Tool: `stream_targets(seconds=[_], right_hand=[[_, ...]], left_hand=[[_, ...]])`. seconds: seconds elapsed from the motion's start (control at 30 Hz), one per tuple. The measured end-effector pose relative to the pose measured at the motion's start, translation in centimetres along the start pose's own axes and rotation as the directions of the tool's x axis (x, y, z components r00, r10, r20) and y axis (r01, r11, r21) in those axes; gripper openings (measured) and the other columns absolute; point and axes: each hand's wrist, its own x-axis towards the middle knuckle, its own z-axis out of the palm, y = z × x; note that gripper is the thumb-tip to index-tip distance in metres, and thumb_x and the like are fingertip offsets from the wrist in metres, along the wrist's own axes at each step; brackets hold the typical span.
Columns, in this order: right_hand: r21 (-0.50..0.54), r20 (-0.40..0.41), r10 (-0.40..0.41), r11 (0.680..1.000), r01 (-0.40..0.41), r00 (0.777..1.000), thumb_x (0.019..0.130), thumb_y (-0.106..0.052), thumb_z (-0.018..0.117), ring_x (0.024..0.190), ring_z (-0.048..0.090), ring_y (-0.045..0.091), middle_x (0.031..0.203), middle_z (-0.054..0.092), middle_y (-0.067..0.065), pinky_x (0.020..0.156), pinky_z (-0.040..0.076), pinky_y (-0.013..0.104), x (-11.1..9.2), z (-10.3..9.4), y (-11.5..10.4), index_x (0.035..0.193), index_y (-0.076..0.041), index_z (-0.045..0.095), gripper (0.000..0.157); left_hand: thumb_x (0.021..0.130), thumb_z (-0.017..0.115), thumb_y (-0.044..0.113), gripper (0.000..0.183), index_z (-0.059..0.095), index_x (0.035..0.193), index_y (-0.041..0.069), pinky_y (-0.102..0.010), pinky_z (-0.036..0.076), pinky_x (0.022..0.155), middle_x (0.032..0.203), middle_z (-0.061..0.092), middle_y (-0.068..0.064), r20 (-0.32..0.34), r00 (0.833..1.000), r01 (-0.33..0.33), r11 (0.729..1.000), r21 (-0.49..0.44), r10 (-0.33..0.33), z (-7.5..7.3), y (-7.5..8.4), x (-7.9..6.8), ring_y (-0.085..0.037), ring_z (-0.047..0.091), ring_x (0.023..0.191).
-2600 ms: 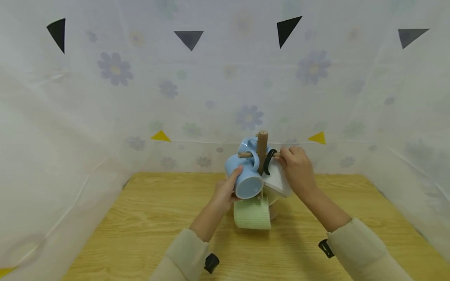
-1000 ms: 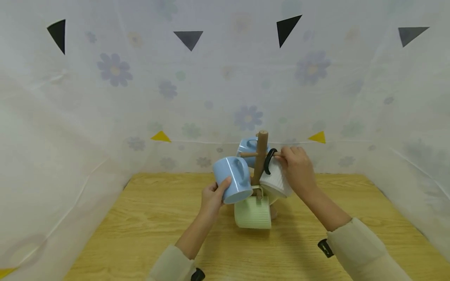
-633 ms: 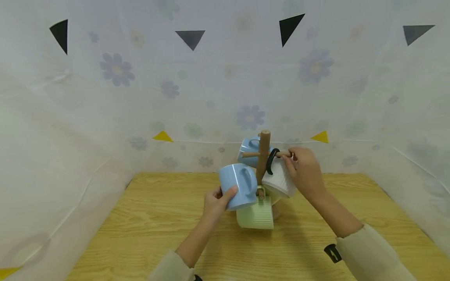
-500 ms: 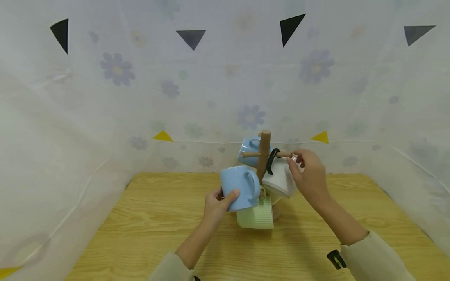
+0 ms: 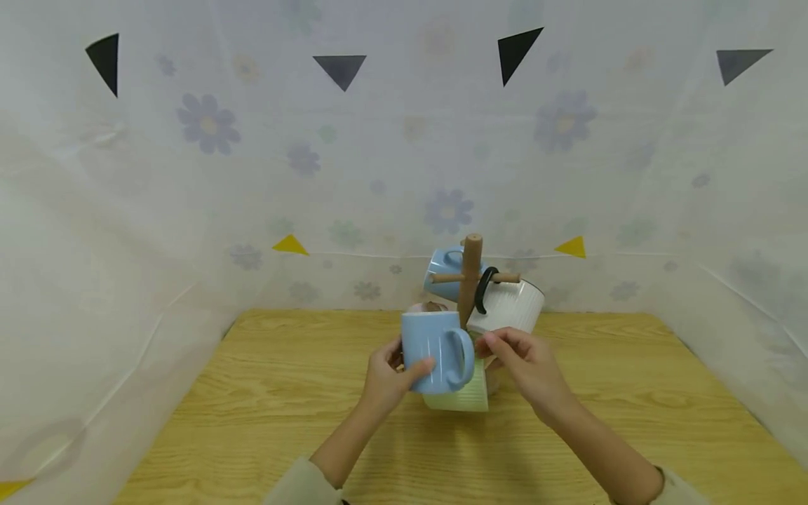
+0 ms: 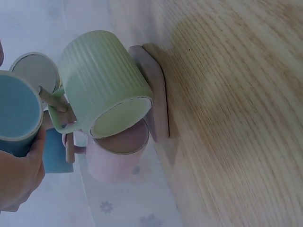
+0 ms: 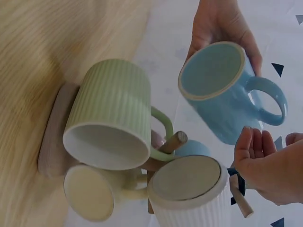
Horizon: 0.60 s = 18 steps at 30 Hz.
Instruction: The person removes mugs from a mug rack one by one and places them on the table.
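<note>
My left hand (image 5: 388, 376) grips a light blue mug (image 5: 426, 347) by its body, thumb on the near side, in front of the wooden mug tree (image 5: 470, 266). The mug's handle points right. My right hand (image 5: 533, 372) is beside that handle with its fingers loosely bent and nothing held; whether the fingertips touch the mug cannot be told. A white ribbed mug (image 5: 511, 308) hangs by its black handle on a right peg. A green ribbed mug (image 5: 463, 401) hangs low in front, partly hidden by the blue mug.
Another blue mug (image 5: 442, 277) hangs at the tree's back left. A pink mug (image 6: 111, 163) and a cream mug (image 7: 90, 191) hang low. The tree's wooden base (image 6: 154, 90) stands on the wood-grain table (image 5: 284, 393). A flowered white curtain (image 5: 379, 154) surrounds it.
My left hand has taken the blue mug off its front peg, lowered it and turned it upright. My right hand has let go of the right peg and moved down and left towards the mug.
</note>
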Motion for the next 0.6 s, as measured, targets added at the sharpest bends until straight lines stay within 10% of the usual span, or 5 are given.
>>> stream_targets(seconds=[0.27,0.6], right_hand=[[0.285,0.265,0.319,0.876,-0.39,0.91,0.096,-0.031,0.049,0.082,0.062,0.005,0.085,0.067,-0.009,0.081,0.051,0.023,-0.7,0.2,-0.7,0.097,-0.004,0.067,0.033],[0.438,0.303,0.341,0.78,-0.447,0.89,0.096,-0.024,0.049,0.072,0.054,0.004,0.08,0.059,-0.007,0.072,0.047,0.016,-2.0,0.6,0.1,0.081,-0.014,0.064,0.024]], left_hand=[[0.075,0.075,0.02,0.067,0.047,0.131,-0.003,-0.035,0.054,0.081,0.114,0.059,-0.02,0.087,0.996,-0.033,0.998,0.059,0.027,0.3,0.0,-0.4,-0.021,0.059,0.096],[0.071,0.077,0.008,0.075,0.042,0.136,0.002,-0.029,0.051,0.085,0.119,0.058,-0.017,0.175,0.98,-0.12,0.985,0.126,0.097,0.7,0.0,-0.5,-0.025,0.057,0.103]])
